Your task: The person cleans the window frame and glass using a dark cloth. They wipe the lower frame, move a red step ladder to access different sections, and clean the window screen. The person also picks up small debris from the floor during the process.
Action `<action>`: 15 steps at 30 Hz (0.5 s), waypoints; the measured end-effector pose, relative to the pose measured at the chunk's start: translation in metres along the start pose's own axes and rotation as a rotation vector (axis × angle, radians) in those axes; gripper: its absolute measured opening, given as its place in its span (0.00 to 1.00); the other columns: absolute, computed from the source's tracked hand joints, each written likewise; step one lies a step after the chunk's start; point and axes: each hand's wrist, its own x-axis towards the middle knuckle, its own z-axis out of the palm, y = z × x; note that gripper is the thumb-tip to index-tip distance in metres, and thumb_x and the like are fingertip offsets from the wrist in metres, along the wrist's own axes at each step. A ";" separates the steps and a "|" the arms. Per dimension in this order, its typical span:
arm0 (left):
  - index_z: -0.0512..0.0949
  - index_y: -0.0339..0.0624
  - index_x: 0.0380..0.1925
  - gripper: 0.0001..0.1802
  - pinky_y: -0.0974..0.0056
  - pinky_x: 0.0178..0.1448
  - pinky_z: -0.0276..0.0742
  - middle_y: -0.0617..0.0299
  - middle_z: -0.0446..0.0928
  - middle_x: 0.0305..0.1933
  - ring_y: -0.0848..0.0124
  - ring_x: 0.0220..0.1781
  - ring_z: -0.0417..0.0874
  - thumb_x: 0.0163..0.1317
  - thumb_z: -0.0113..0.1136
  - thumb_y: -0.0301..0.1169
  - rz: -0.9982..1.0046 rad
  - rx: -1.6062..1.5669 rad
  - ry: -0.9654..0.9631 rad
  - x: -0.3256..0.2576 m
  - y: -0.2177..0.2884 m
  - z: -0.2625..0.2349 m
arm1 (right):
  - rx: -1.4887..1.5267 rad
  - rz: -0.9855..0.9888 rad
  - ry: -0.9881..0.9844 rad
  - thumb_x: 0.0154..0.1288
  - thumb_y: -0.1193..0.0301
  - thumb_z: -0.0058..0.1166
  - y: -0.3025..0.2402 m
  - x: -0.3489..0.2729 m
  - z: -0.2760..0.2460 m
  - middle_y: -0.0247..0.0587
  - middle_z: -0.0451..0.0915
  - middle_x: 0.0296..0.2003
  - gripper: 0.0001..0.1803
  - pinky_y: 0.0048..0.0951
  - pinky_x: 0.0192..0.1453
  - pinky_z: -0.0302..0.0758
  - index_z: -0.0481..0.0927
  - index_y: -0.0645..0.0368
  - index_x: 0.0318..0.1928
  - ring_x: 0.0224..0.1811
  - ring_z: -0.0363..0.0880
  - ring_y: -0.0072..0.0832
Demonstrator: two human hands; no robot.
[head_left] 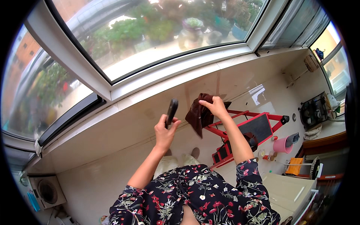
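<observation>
My left hand (165, 132) is closed around a black handled tool (172, 110), held up in front of the low wall beneath the window. Its working end cannot be made out from this angle. To the right, my right hand (215, 107) pinches a dark brown cloth (197, 114) by its upper part. The cloth hangs down in loose folds, apart from the tool. Both hands are raised well above the floor, and neither one touches the window (161, 37).
A red stepladder (258, 129) with black treads stands right of my legs. Beyond it are a pink bucket (282, 145) and a pale cabinet (288, 187). The white window sill (165, 77) runs across ahead. A washing machine (47, 191) stands at the lower left.
</observation>
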 end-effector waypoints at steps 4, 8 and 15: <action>0.78 0.39 0.32 0.13 0.68 0.35 0.69 0.65 0.79 0.28 0.77 0.29 0.71 0.51 0.73 0.29 0.029 -0.043 -0.071 0.002 0.007 0.032 | 0.421 -0.020 -0.117 0.59 0.61 0.65 -0.013 -0.017 0.004 0.37 0.84 0.27 0.18 0.25 0.35 0.76 0.83 0.66 0.34 0.30 0.80 0.19; 0.76 0.38 0.31 0.12 0.67 0.33 0.71 0.63 0.78 0.25 0.75 0.26 0.74 0.52 0.70 0.27 0.064 -0.017 -0.060 0.008 0.002 0.052 | 0.631 0.060 -0.217 0.60 0.65 0.66 -0.030 -0.028 -0.001 0.34 0.84 0.30 0.13 0.24 0.37 0.76 0.84 0.63 0.38 0.32 0.80 0.18; 0.73 0.37 0.29 0.06 0.66 0.30 0.70 0.62 0.71 0.20 0.74 0.22 0.70 0.58 0.62 0.24 -0.054 0.042 0.125 0.025 0.000 0.032 | 0.680 0.098 -0.440 0.60 0.74 0.61 -0.007 -0.017 -0.039 0.38 0.83 0.37 0.12 0.26 0.45 0.77 0.81 0.66 0.44 0.37 0.80 0.21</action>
